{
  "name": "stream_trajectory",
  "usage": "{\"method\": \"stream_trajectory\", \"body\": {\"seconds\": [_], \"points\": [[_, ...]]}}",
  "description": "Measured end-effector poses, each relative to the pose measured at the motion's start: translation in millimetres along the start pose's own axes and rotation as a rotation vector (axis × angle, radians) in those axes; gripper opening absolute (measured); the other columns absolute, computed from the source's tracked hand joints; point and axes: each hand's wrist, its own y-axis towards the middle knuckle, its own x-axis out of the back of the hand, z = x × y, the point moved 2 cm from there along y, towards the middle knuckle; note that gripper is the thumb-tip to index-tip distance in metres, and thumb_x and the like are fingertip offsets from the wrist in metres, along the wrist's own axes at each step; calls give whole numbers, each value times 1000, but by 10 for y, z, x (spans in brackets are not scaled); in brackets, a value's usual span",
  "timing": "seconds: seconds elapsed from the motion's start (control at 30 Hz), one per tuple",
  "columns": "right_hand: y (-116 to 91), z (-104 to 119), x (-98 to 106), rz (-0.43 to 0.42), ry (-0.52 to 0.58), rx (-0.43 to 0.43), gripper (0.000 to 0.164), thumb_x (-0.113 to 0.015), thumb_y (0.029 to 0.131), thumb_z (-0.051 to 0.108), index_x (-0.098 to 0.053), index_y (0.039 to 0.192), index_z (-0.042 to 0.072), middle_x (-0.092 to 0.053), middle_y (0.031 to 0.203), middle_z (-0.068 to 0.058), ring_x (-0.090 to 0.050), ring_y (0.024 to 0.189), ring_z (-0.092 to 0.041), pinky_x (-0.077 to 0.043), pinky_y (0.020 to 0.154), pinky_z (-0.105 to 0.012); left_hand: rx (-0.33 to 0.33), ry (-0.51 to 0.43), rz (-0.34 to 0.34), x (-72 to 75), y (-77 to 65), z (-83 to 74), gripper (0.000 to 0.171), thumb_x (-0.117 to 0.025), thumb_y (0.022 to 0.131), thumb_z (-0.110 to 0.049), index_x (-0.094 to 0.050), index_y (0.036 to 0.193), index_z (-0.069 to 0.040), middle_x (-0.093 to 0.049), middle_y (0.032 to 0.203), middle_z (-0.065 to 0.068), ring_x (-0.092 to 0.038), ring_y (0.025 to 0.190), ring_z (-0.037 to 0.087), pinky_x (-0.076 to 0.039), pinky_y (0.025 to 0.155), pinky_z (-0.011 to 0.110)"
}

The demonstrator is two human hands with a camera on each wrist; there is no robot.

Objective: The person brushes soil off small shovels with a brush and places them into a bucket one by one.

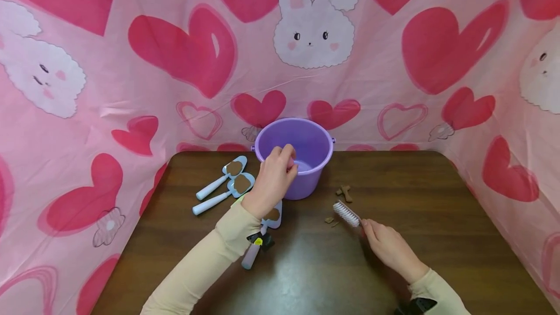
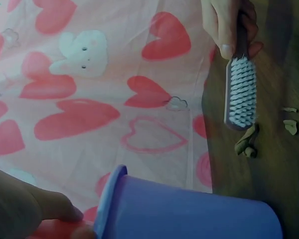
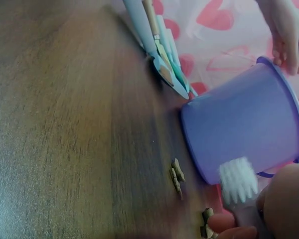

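A purple bucket [image 1: 302,183] stands upright at the back of the table. Over its near left rim is my left hand [image 1: 272,176], fingers curled round a small pink thing [image 2: 57,230] mostly hidden by them; I cannot tell its kind. My right hand [image 1: 391,247] grips the dark handle of a brush [image 1: 347,214], its white bristles [image 2: 243,92] showing. Close to the brush head, small brown pieces [image 1: 344,192] lie on the table, with thinner bits [image 1: 329,220] to their left. In the right wrist view the bristles overlap the bucket's wall.
Left of the bucket lie two light-blue toy shovels [image 1: 212,204] with brown patches on their blades. A lavender shovel [image 1: 251,256] is partly covered by my left forearm. Pink heart-patterned cloth [image 1: 175,86] surrounds the brown wooden table [image 1: 306,266] at the back and sides.
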Motion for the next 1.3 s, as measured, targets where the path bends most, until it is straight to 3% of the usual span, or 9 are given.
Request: {"method": "stream_trajectory", "body": {"seconds": [0.27, 0.5, 0.67, 0.8, 1.1, 1.2, 1.3], "points": [[6, 5, -13, -13, -3, -5, 33, -41, 113, 28, -59, 89, 13, -57, 80, -2, -55, 77, -19, -45, 72, -42, 14, 51, 5, -51, -11, 61, 15, -69, 95, -4, -64, 109, -2, -60, 91, 13, -63, 79, 31, -54, 66, 45], [11, -6, -16, -1, -8, -19, 33, -43, 113, 29, -57, 87, 14, -57, 79, -3, -54, 74, -20, -45, 71, -41, 19, 42, -27, 26, -72, 92, 12, -72, 96, -12, -68, 104, -3, -63, 95, 15, -67, 80, 30, -57, 72, 46], [8, -3, -24, 1, -1, -18, 32, -43, 113, 31, -59, 90, 13, -58, 82, -3, -55, 75, -20, -45, 71, -41, 5, 124, -94, 100, -215, 113, 14, -76, 94, -18, -69, 98, -7, -61, 90, 11, -65, 68, 28, -52, 58, 42], [6, 8, -33, -7, 1, 13, 34, -44, 113, 31, -55, 86, 15, -53, 76, 0, -52, 72, -19, -43, 69, -39, -4, 151, -94, 141, -365, 136, 12, -75, 94, -20, -69, 95, -10, -59, 86, 6, -60, 63, 23, -44, 50, 35], [17, 14, -28, -3, 0, 25, 36, -44, 112, 32, -54, 83, 15, -46, 69, 2, -49, 67, -16, -40, 65, -36, 9, 269, 67, 70, -747, 263, 23, -80, 91, -22, -62, 78, -16, -52, 67, -1, -56, 55, 22, -37, 44, 32], [28, 26, -20, -6, -4, 27, 35, -45, 112, 31, -53, 82, 15, -45, 69, 2, -48, 66, -16, -40, 65, -36, 26, 317, 169, 9, -867, 327, 33, -79, 91, -23, -55, 69, -17, -48, 60, -3, -55, 54, 21, -39, 43, 34], [40, 50, -5, -14, -6, 33, 36, -46, 112, 30, -52, 81, 15, -44, 68, 2, -48, 64, -16, -40, 64, -35, 73, 367, 324, -54, -1009, 411, 42, -79, 90, -27, -50, 62, -17, -43, 55, -3, -51, 51, 20, -40, 42, 36]]}}
